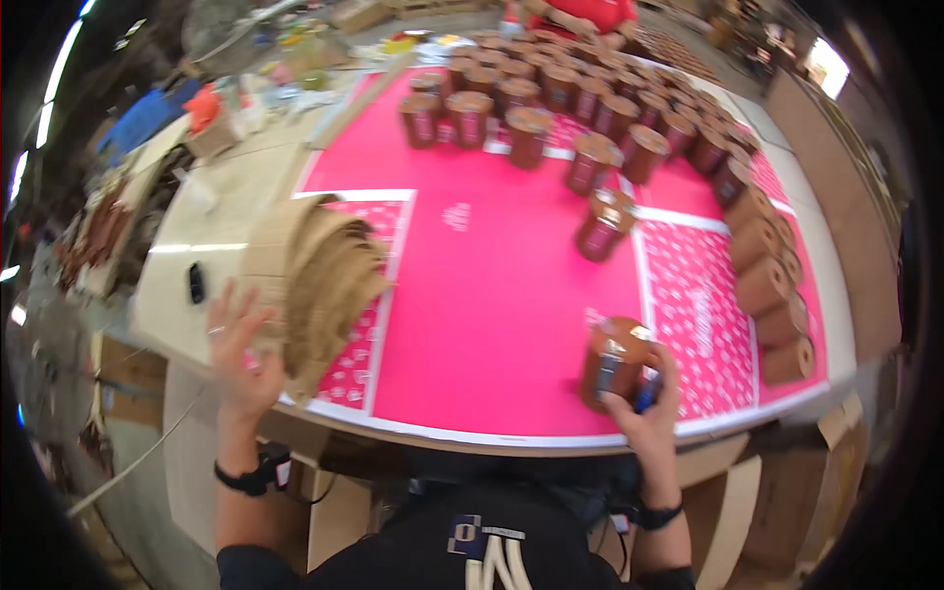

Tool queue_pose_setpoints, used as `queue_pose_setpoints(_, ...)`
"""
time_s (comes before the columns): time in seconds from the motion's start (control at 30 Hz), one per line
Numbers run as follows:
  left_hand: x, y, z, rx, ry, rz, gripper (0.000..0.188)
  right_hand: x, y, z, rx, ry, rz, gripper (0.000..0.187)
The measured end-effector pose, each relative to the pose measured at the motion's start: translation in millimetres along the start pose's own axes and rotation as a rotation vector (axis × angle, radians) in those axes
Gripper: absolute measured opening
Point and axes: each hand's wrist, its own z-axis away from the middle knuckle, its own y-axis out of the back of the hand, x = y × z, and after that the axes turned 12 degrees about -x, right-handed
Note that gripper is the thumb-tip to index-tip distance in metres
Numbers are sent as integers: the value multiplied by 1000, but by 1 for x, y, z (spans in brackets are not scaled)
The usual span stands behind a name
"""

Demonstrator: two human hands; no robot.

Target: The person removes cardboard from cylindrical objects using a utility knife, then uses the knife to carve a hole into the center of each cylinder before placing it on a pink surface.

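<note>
My left hand [241, 354] is open with the fingers spread, empty, beside a fanned stack of brown paper sheets [334, 285] at the table's left. At the front right, my right hand [651, 408] curls its thumb and fingers around the near right side of a shiny reddish-brown canister [615, 349]. The canister stands upright on the pink sheet. Between the thumb and fingers shows something small and dark blue [648, 389], too blurred to name. A similar canister [605, 224] stands farther back.
Many brown canisters [590, 98] crowd the back of the pink-covered table [492, 324]. Plain brown rolls [762, 285] line the right edge. A small black object [197, 283] lies on the left surface. Across the table is a person in red [600, 15]. Cardboard boxes [787, 492] stand below.
</note>
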Motion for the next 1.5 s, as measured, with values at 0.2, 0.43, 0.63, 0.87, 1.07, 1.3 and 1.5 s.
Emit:
queue_pose_setpoints(0.2,152,-50,-38,-403,-79,941,79,13,-30,15,-47,125,-184,84)
queue_pose_setpoints(0.43,222,-112,-71,-706,-274,917,93,-22,-9,19,-133,81,-140,78)
queue_pose_setpoints(0.63,214,-182,-155,-449,108,904,76,-10,54,27,159,-230,37,42)
queue_pose_setpoints(0.87,227,-233,-221,-297,146,831,88,37,172,-34,505,-209,481,39)
queue_pose_setpoints(1.07,220,-275,-269,-62,129,700,109,22,227,-130,482,-181,696,37)
queue_pose_setpoints(1.3,252,-150,-188,-194,134,1364,88,41,233,-265,273,-462,980,25)
queue_pose_setpoints(1.5,294,24,-113,-82,-149,1988,77,88,289,-310,114,-435,985,36)
